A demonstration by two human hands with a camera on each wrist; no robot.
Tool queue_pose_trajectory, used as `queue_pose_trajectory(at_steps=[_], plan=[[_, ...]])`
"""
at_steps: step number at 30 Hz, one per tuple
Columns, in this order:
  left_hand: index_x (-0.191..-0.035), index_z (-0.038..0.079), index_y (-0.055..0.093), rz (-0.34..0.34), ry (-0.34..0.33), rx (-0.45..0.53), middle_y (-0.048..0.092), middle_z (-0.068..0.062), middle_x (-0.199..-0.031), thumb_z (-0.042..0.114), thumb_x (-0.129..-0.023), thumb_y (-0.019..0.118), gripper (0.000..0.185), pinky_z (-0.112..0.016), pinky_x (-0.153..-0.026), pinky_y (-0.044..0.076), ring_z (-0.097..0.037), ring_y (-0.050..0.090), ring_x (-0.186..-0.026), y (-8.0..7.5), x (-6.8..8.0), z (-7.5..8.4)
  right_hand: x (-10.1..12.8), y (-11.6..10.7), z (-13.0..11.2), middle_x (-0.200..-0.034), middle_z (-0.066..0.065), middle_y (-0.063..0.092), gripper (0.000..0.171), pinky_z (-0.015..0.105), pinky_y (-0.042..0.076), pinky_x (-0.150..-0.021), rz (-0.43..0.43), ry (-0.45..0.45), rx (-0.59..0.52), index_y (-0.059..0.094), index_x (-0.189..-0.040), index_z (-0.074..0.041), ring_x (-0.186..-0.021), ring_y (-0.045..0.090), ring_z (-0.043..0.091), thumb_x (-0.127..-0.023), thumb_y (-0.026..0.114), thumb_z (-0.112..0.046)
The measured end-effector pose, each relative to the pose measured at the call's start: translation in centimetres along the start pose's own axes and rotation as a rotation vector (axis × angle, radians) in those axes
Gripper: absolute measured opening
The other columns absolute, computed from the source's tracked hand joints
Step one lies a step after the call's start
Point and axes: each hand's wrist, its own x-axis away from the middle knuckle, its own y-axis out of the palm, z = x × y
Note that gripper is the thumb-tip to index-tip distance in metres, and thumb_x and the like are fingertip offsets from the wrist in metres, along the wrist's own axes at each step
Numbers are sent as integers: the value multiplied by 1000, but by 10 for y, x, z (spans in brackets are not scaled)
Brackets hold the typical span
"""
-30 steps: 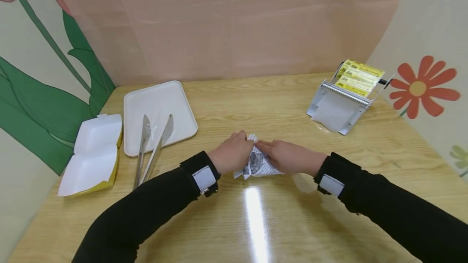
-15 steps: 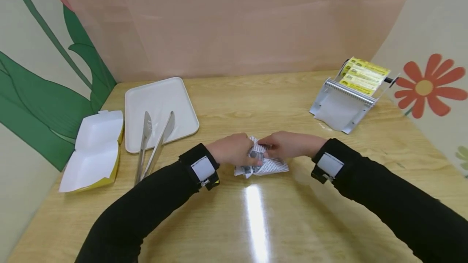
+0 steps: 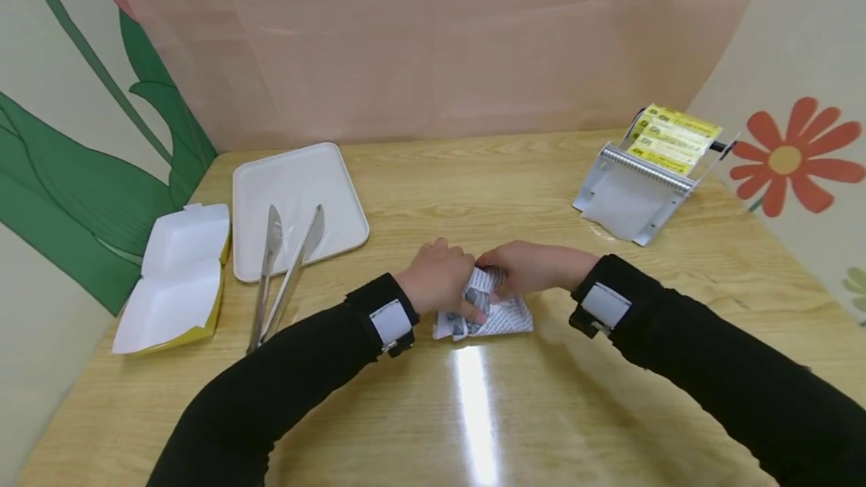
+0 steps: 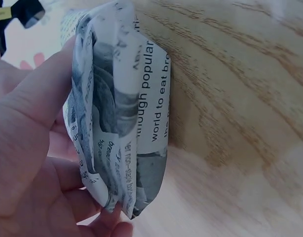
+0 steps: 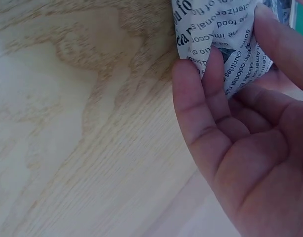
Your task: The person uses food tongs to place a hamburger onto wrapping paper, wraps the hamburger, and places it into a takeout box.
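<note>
Two hands fold a newsprint-patterned wrapper (image 3: pixel 483 310) at the middle of the wooden desk (image 3: pixel 609 367), near its front edge.
Folding well likely means keeping the wrap pinned flat while creasing. The left hand (image 3: pixel 436 284) curls its fingers round the wrap's left side; the right hand (image 3: pixel 534 269) pinches its top fold, though what is wrapped inside stays hidden.

Bright, even overhead light; a white glare streak runs down the desk (image 3: pixel 473 412) in the head view. Soft shadows under the arms, edges bowed. Wrist views close, hazy, palms slightly blurred.
</note>
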Motion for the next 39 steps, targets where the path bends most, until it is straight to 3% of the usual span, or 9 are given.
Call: queue_pose_trajectory(at_steps=[7, 11, 14, 21, 24, 27, 30, 34, 39], plan=[[-125, 13, 62, 98, 51, -86, 63, 2, -109, 72, -69, 71, 81, -35, -80, 33, -17, 43, -91, 8, 7, 4, 2, 6, -3, -109, 8, 66, 49, 43, 46, -90, 44, 57, -56, 62, -119, 5, -97, 57, 19, -79, 80, -16], [-130, 11, 58, 99, 86, -78, 64, 1, -116, 65, -69, 76, 84, -35, -83, 38, -16, 53, -96, 7, 11, 7, 8, 15, -10, -91, 1, 65, 40, 34, 48, -74, 127, 67, -47, 66, -106, 2, -80, 55, 14, -73, 82, -15], [-126, 9, 59, 86, 108, -48, 67, 1, -109, 57, -71, 80, 76, -34, -79, 43, -15, 59, -92, 4, 15, 8, 16, 24, -18, -86, -1, 64, 36, 30, 47, -66, 225, 36, -11, 67, -101, -1, -74, 54, 11, -71, 82, -13], [-103, 11, 68, 137, 156, 92, 67, 3, -92, 25, -83, 78, 26, -26, -70, 50, -9, 60, -81, -10, 31, 5, 32, 46, -32, -98, 6, 62, 44, 30, 52, -66, 507, -59, 261, 63, -108, 1, -79, 59, 14, -73, 85, -15], [-106, 9, 68, 238, 164, -6, 66, 0, -94, 18, -87, 75, 23, -24, -71, 51, -12, 60, -82, -9, 34, 6, 31, 52, -36, -100, 10, 60, 45, 32, 54, -66, 633, -87, 454, 60, -106, 2, -81, 62, 19, -73, 86, -15], [-113, 7, 66, 343, 165, -155, 63, -3, -98, 12, -90, 70, 24, -23, -72, 51, -15, 59, -85, -4, 35, 7, 30, 53, -39, -105, 15, 58, 46, 33, 55, -64, 686, -89, 575, 59, -105, 4, -83, 64, 23, -73, 86, -14], [-116, 7, 63, 406, 167, -267, 62, -4, -103, 9, -93, 65, 23, -21, -72, 52, -16, 58, -88, 3, 35, 7, 33, 50, -40, -111, 16, 57, 44, 32, 55, -63, 661, -85, 494, 61, -108, 5, -80, 64, 22, -75, 84, -13], [-120, 7, 61, 410, 181, -311, 60, -6, -112, 11, -97, 60, 24, -22, -74, 53, -17, 57, -95, 8, 40, 3, 39, 44, -40, -113, 13, 56, 30, 29, 54, -63, 626, -108, 222, 67, -110, 2, -77, 63, 17, -84, 75, -10], [-116, 10, 65, 390, 191, -141, 61, -9, -121, 31, -94, 66, 30, -35, -88, 51, -23, 58, -108, 6, 47, -3, 40, 43, -37, -106, 9, 59, 19, 27, 54, -63, 642, -156, 44, 73, -108, -3, -77, 62, 11, -89, 68, -4]])
